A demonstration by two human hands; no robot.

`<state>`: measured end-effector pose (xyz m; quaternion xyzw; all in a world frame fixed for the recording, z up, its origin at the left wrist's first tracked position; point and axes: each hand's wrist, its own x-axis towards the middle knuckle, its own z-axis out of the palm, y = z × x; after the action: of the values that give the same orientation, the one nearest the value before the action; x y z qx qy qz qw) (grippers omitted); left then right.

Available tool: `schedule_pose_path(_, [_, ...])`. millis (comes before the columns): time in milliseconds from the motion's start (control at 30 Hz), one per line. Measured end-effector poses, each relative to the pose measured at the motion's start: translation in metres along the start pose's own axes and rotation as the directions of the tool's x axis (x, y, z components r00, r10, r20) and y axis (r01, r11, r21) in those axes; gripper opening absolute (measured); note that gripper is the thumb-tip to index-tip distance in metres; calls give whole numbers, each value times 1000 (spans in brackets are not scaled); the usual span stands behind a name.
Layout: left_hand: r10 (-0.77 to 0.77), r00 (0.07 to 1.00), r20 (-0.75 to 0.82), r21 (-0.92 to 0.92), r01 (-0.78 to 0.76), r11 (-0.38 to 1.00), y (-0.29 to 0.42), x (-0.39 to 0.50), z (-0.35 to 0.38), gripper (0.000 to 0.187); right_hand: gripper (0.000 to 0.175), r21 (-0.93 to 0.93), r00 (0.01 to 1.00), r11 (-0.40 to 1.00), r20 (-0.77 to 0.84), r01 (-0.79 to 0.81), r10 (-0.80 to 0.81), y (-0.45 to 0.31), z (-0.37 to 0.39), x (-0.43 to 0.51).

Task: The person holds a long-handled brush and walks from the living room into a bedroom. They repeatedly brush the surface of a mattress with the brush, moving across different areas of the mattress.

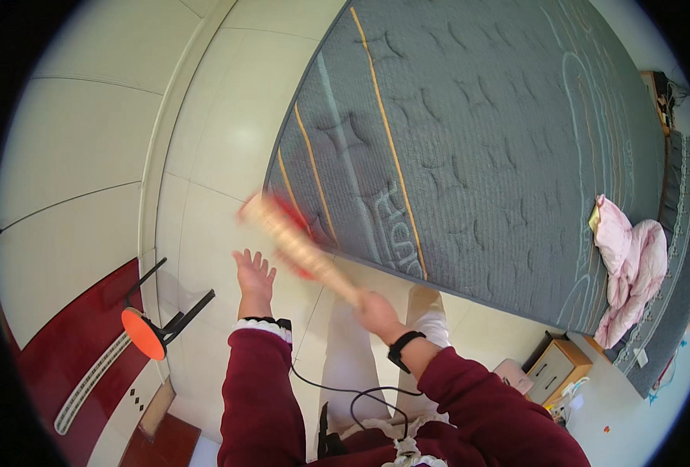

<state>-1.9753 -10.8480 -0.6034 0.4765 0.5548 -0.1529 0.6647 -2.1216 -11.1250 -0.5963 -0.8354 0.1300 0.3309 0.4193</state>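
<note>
My right hand [377, 312] is closed around the narrow end of a beige long-handled tool [304, 251], which looks like a bed brush with red bristles. Motion blurs it, so its exact kind is unclear. Its wide end points up and left, over the near left corner of a grey quilted mattress [467, 146]; whether they touch cannot be told. My left hand [256, 277] is empty, palm up with fingers spread, over the tiled floor left of the tool. Both wrists wear black bands, and a black cable hangs between them.
A crumpled pink blanket [631, 262] lies at the mattress's right edge. On the left, a small stool with an orange seat [143, 334] and black legs is beside a red and white panel [82, 350]. A small drawer cabinet [558, 370] is at the lower right.
</note>
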Motion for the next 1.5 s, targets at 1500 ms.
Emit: schedule_pose_path(1500, [132, 973, 189, 594, -220, 774, -2, -50, 149, 77, 19, 465, 749, 882, -560, -69, 354, 47, -158, -83])
